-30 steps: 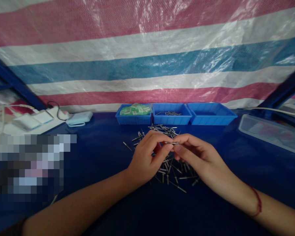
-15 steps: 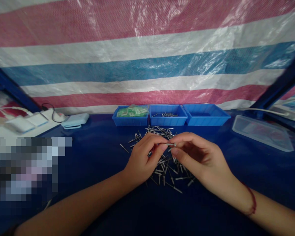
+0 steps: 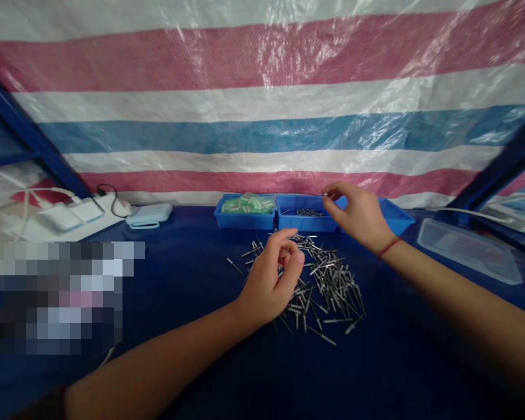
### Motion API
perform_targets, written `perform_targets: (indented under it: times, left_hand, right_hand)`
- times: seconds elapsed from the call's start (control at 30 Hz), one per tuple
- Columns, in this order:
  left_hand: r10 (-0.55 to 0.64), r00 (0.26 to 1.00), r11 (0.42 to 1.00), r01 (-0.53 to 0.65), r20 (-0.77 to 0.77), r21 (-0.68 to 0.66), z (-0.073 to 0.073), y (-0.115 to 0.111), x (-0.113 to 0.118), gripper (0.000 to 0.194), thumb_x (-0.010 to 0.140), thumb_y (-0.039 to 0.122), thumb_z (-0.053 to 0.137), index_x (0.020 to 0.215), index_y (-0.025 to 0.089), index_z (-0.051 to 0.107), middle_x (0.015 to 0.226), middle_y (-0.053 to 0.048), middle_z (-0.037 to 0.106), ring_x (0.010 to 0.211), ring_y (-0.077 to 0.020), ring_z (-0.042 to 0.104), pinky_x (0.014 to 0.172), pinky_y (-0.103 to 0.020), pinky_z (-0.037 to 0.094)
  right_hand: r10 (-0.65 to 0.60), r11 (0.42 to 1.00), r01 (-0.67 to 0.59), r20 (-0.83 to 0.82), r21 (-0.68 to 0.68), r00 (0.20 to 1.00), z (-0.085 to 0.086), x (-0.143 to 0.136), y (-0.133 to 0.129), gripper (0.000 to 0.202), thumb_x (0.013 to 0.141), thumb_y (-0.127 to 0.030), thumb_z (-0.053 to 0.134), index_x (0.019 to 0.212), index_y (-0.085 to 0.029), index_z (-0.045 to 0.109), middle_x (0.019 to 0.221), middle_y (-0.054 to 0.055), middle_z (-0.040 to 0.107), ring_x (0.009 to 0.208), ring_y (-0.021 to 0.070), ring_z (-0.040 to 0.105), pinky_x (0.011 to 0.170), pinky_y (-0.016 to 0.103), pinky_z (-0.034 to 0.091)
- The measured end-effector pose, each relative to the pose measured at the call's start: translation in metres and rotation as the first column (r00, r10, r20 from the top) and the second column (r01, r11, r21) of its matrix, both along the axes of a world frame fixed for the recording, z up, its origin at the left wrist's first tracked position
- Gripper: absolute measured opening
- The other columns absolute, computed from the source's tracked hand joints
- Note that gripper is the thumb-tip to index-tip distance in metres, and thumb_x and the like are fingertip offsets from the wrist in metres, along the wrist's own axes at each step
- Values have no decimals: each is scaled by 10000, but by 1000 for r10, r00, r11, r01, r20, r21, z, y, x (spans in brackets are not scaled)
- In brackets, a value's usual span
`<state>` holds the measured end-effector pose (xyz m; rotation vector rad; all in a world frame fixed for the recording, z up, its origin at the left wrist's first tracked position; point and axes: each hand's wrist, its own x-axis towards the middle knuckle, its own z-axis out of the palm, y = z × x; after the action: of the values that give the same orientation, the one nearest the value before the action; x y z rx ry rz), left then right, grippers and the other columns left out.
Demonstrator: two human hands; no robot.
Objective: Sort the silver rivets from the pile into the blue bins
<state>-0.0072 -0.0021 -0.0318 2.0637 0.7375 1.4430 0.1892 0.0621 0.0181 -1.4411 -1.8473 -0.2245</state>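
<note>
A pile of metal pop rivets lies on the dark blue tabletop. Over its left part hovers my left hand, fingers loosely curled and apart, with nothing seen between them. My right hand is raised at the bins, thumb and forefinger pinched on a rivet, of which only a small shiny end shows. Below those fingertips is the right part of the middle blue bin, which has several rivets in it. The right blue bin is partly covered by this hand.
Green-and-clear packets fill the left blue bin. A clear plastic lid lies at right. A light blue box-like item and a white power strip are at left. Striped sheeting hangs behind.
My hands have parted. The right one has moved up and away to the bins with the rivet, while the left stays over the pile, its fingers loosened. The view has shifted slightly.
</note>
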Motion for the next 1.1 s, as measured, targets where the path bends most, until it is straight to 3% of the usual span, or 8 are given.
perform_targets:
  times: [0.13, 0.27, 0.37, 0.5, 0.67, 0.83, 0.97, 1.1]
  left_hand:
    - [47, 996, 997, -41, -76, 68, 3, 3, -5, 180, 905, 153, 429, 1066, 177, 506, 831, -24, 576, 723, -124, 533, 691, -280, 449]
    - [99, 928, 979, -27, -360, 200, 4, 9, -7, 146, 843, 97, 478, 855, 177, 600, 849, -25, 621, 801, -162, 556, 741, -331, 419]
    - [161, 820, 966, -16, -549, 260, 4, 14, -6, 158, 829, 130, 518, 893, 205, 642, 892, -22, 630, 838, -187, 553, 741, -349, 403]
    - [175, 711, 961, 27, -681, 276, 5, 21, -5, 238, 849, 163, 512, 1019, 262, 647, 989, -28, 621, 899, -202, 552, 749, -355, 394]
    - [137, 676, 939, 144, -724, 312, 3, 28, -5, 235, 833, 140, 505, 932, 272, 673, 1140, 10, 628, 1089, -240, 497, 880, -443, 324]
    - [113, 663, 927, 198, -740, 319, 2, 28, -5, 220, 843, 144, 480, 952, 226, 653, 1059, -1, 677, 1085, -222, 512, 931, -460, 267]
    - [156, 652, 931, 154, -742, 332, 7, 27, -5, 183, 880, 212, 479, 840, 199, 657, 918, -11, 691, 970, -208, 559, 894, -445, 274]
    - [140, 668, 965, 73, -731, 251, 11, 28, -6, 153, 842, 229, 545, 729, 206, 646, 788, 9, 675, 871, -192, 572, 799, -380, 320]
  right_hand:
    - [-29, 1000, 27, 103, 12, 994, -9, -2, -7, 224, 792, -218, 537, 987, -146, 620, 939, 111, 662, 891, 270, 589, 820, 426, 436]
    - [4, 1000, -6, 132, 10, 991, -24, 3, -44, 208, 828, -259, 496, 969, -156, 609, 888, 90, 659, 832, 241, 594, 794, 385, 447]
    - [-40, 992, 45, 39, -119, 998, -38, 12, -57, 203, 818, -270, 493, 956, -173, 607, 842, 71, 664, 746, 215, 614, 726, 352, 466]
    - [-103, 967, 75, -104, -245, 989, -53, 20, -51, 206, 795, -274, 497, 940, -183, 611, 816, 55, 684, 696, 201, 639, 666, 328, 480]
    - [-72, 966, 30, -155, -255, 985, -57, 19, -47, 194, 786, -280, 504, 924, -194, 610, 815, 47, 697, 700, 191, 654, 658, 318, 496]
    - [-67, 961, 11, -194, -276, 979, -58, 19, -52, 211, 787, -289, 508, 938, -183, 611, 821, 48, 695, 715, 188, 649, 675, 324, 499]
    - [-41, 953, -24, -207, -303, 978, -58, 17, -54, 220, 797, -294, 503, 955, -180, 604, 828, 48, 689, 716, 187, 643, 689, 334, 495]
    - [-12, 952, -46, -186, -304, 982, -57, 15, -55, 215, 801, -297, 504, 955, -182, 600, 827, 48, 691, 707, 184, 643, 664, 326, 494]
